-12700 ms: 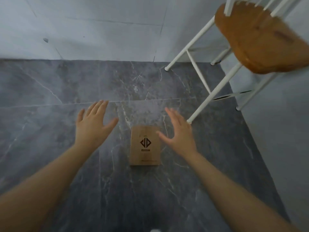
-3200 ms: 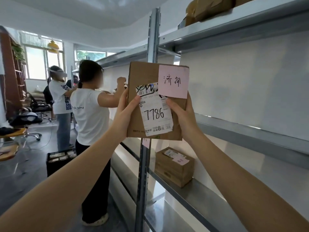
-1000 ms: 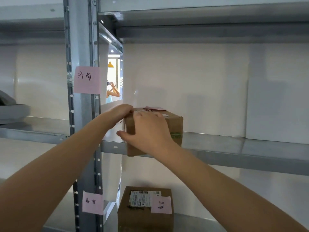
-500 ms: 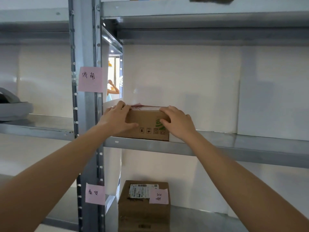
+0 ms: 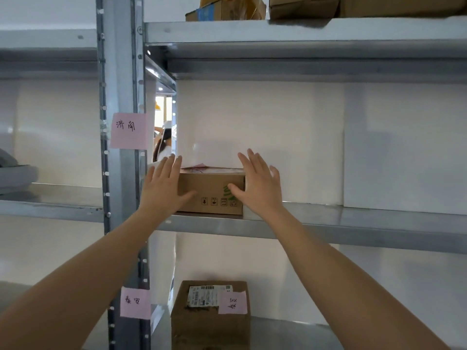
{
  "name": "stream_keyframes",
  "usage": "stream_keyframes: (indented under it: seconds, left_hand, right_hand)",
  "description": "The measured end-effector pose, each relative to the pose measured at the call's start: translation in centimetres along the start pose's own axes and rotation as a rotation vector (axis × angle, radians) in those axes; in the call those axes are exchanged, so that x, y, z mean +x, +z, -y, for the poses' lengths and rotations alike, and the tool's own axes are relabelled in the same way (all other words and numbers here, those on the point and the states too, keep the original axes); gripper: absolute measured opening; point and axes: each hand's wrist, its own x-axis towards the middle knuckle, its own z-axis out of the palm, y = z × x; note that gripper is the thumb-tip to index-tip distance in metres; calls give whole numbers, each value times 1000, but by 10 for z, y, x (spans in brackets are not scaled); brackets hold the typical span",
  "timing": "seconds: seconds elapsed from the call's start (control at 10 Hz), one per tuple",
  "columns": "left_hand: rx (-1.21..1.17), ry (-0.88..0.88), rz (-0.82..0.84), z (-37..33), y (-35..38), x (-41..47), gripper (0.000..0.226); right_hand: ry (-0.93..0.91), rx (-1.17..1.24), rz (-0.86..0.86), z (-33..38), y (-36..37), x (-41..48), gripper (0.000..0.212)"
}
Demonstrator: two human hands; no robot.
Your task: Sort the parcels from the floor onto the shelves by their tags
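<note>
A brown cardboard parcel [image 5: 212,193] lies flat on the middle metal shelf [image 5: 328,226], its front face showing small handling symbols and a green mark. My left hand [image 5: 164,188] is at its left end and my right hand [image 5: 257,185] at its right end, both with fingers spread and lifted off the box. A pink tag [image 5: 129,130] with handwritten characters is stuck on the upright post [image 5: 118,72] beside this shelf level.
On the shelf below stands another brown parcel [image 5: 209,317] with a white label and a pink note, next to a second pink tag [image 5: 135,303] on the post. Several boxes [image 5: 227,8] sit on the top shelf. A person shows through the gap behind the post.
The parcel went from the floor, up to be read, then onto the middle shelf. Since half a second ago both hands have let go of it and opened.
</note>
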Motion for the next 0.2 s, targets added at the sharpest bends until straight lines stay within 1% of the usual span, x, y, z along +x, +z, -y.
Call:
stream_keyframes:
  seconds: [0.1,0.2]
  left_hand:
    - [-12,11,-94,3,-11,0,90]
    - [-31,12,-119,4,-21,-2,92]
  right_hand:
    - [-38,37,-90,-2,-10,0,77]
    - [-39,35,-97,-3,-19,-2,77]
